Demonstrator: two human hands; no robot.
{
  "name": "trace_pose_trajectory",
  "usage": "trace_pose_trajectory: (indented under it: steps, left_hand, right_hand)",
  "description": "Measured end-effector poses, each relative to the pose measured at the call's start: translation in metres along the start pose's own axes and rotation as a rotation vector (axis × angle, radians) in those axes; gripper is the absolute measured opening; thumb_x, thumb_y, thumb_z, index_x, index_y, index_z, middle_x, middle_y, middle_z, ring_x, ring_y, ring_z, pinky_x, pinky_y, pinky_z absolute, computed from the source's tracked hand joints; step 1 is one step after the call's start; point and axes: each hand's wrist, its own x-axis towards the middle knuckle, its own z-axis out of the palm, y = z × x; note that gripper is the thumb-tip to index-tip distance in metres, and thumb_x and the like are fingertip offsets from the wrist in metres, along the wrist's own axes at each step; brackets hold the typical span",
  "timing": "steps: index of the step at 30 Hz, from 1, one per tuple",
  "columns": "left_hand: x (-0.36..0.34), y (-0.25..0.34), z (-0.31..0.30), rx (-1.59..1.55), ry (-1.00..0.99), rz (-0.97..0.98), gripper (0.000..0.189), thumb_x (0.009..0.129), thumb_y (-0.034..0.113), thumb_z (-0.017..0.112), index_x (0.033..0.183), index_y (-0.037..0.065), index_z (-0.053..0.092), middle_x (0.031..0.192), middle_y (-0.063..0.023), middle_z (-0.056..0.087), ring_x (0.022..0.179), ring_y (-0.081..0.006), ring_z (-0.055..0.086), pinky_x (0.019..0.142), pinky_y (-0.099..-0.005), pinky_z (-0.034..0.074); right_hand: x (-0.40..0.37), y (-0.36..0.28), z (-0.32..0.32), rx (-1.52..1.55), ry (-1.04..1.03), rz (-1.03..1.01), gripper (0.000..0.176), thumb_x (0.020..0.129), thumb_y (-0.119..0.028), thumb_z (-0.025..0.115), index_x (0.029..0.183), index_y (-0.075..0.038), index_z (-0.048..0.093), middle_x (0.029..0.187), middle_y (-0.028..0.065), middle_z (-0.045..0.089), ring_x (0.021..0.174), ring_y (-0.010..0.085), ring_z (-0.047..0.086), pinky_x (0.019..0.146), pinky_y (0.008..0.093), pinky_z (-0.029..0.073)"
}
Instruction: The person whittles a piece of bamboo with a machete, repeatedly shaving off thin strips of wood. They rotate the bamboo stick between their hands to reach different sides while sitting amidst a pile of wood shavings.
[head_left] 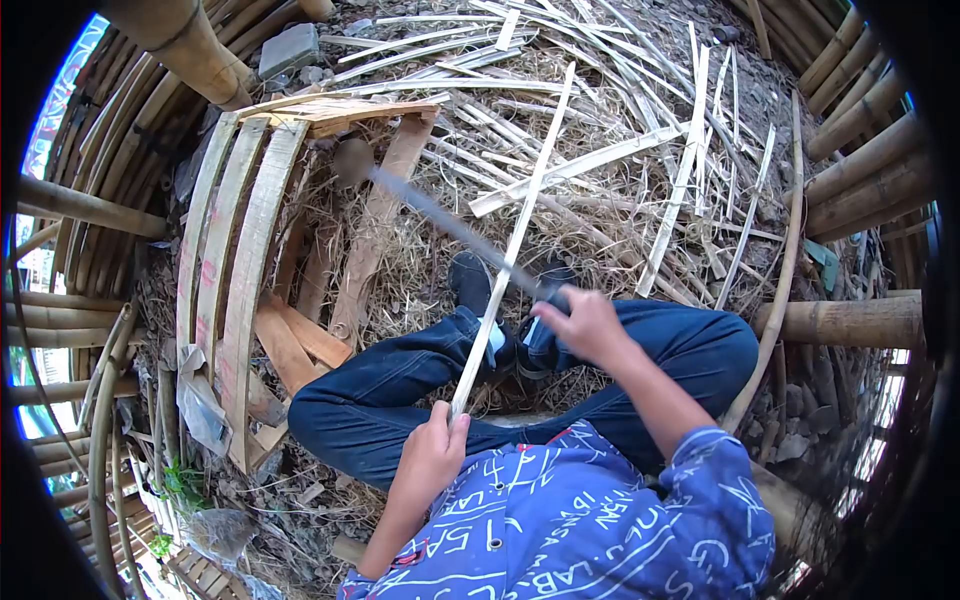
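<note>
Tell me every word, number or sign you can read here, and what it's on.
"LAB": white lettering on the blue shirt, the only fragment that seems legible; the rest of the writing is too warped to read.
Reddish marks on a bamboo slat: too faint to read.
No text on the bamboo strip in the left hand or the blade in the right hand.
</note>
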Motion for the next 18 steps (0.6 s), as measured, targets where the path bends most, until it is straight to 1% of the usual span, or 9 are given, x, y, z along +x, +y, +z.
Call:
trace_pose_trajectory:
  steps: [3, 4, 5, 7, 8, 10, 13, 15, 18]
  left_hand:
    - [0.002, 0.005, 0.001, 0.085, 0.021, -0.018, 0.027, 0.098, 0.026, 0.048, 0.091, 0.001, 0.045, 0.071, -0.0276, 0.058, 0.074, -0.0499, 0.057, 0.062, -0.054, 0.04]
    - [0.001, 0.006, 0.001, 0.141, 0.034, -0.008, 0.026, 0.098, 0.026, 0.049, 0.092, 0.001, 0.045, 0.071, -0.0279, 0.059, 0.074, -0.0498, 0.057, 0.063, -0.0551, 0.041]
    - [0.001, 0.006, 0.001, 0.196, 0.049, 0.004, 0.026, 0.097, 0.026, 0.049, 0.093, 0.001, 0.046, 0.072, -0.0282, 0.06, 0.075, -0.0498, 0.058, 0.063, -0.0561, 0.042]
    - [0.002, -0.001, 0.007, 0.26, 0.083, 0.033, 0.027, 0.097, 0.027, 0.049, 0.092, 0.001, 0.046, 0.07, -0.0276, 0.06, 0.071, -0.0485, 0.059, 0.062, -0.0559, 0.044]
    - [0.002, -0.004, 0.008, 0.324, 0.12, 0.067, 0.029, 0.097, 0.028, 0.049, 0.092, 0.0, 0.046, 0.068, -0.0271, 0.061, 0.067, -0.0472, 0.061, 0.061, -0.0556, 0.047]
    - [0.002, -0.002, 0.004, 0.312, 0.118, 0.08, 0.028, 0.097, 0.028, 0.049, 0.092, 0.0, 0.046, 0.068, -0.027, 0.061, 0.067, -0.0469, 0.061, 0.06, -0.0553, 0.047]
    - [-0.006, 0.002, 0.002, 0.272, 0.088, 0.05, 0.026, 0.097, 0.026, 0.051, 0.092, 0.0, 0.046, 0.07, -0.028, 0.061, 0.07, -0.0479, 0.06, 0.062, -0.0562, 0.045]
    - [-0.006, 0.003, 0.002, 0.255, 0.067, 0.018, 0.026, 0.096, 0.025, 0.052, 0.093, 0.0, 0.045, 0.072, -0.0291, 0.06, 0.073, -0.0492, 0.06, 0.064, -0.0573, 0.044]
    - [-0.006, 0.006, 0.001, 0.217, 0.077, 0.05, 0.026, 0.096, 0.025, 0.051, 0.092, 0.001, 0.045, 0.071, -0.0291, 0.06, 0.072, -0.0499, 0.059, 0.063, -0.0576, 0.043]
  right_hand:
    - [-0.034, -0.028, 0.016, -0.091, -0.114, -0.11, 0.057, 0.083, -0.058, 0.062, 0.079, -0.002, 0.065, 0.067, 0.0214, 0.064, 0.067, 0.0395, 0.065, 0.064, 0.0479, 0.052]
    - [-0.039, -0.029, 0.023, -0.148, -0.144, -0.164, 0.058, 0.083, -0.059, 0.062, 0.077, -0.001, 0.064, 0.065, 0.0204, 0.064, 0.062, 0.0388, 0.065, 0.061, 0.0477, 0.052]
    - [-0.041, -0.028, 0.028, -0.21, -0.174, -0.189, 0.054, 0.081, -0.057, 0.065, 0.076, -0.003, 0.063, 0.061, 0.018, 0.062, 0.061, 0.0379, 0.064, 0.058, 0.0465, 0.051]
    - [-0.035, -0.022, 0.032, -0.336, -0.183, -0.245, 0.057, 0.081, -0.06, 0.063, 0.075, -0.003, 0.062, 0.062, 0.0165, 0.063, 0.06, 0.036, 0.064, 0.056, 0.0445, 0.051]
    - [-0.033, -0.018, 0.034, -0.336, -0.182, -0.242, 0.057, 0.081, -0.06, 0.063, 0.075, -0.003, 0.062, 0.062, 0.0165, 0.063, 0.06, 0.036, 0.064, 0.056, 0.0445, 0.051]
    - [-0.026, -0.011, 0.035, -0.384, -0.16, -0.319, 0.057, 0.082, -0.062, 0.061, 0.074, -0.005, 0.061, 0.062, 0.0157, 0.063, 0.059, 0.0346, 0.065, 0.055, 0.0436, 0.052]
    - [0.003, 0.007, 0.025, -0.408, -0.055, -0.218, 0.06, 0.082, -0.064, 0.059, 0.076, -0.003, 0.059, 0.067, 0.0175, 0.065, 0.065, 0.0369, 0.065, 0.061, 0.0459, 0.052]
    - [0.032, 0.026, 0.01, -0.472, -0.074, -0.058, 0.066, 0.083, -0.068, 0.054, 0.081, -0.002, 0.061, 0.075, 0.0191, 0.067, 0.073, 0.0357, 0.067, 0.066, 0.0475, 0.053]
    - [0.055, 0.041, -0.005, -0.544, -0.082, -0.152, 0.066, 0.083, -0.067, 0.054, 0.08, -0.002, 0.06, 0.073, 0.0185, 0.066, 0.071, 0.0377, 0.066, 0.066, 0.0475, 0.053]
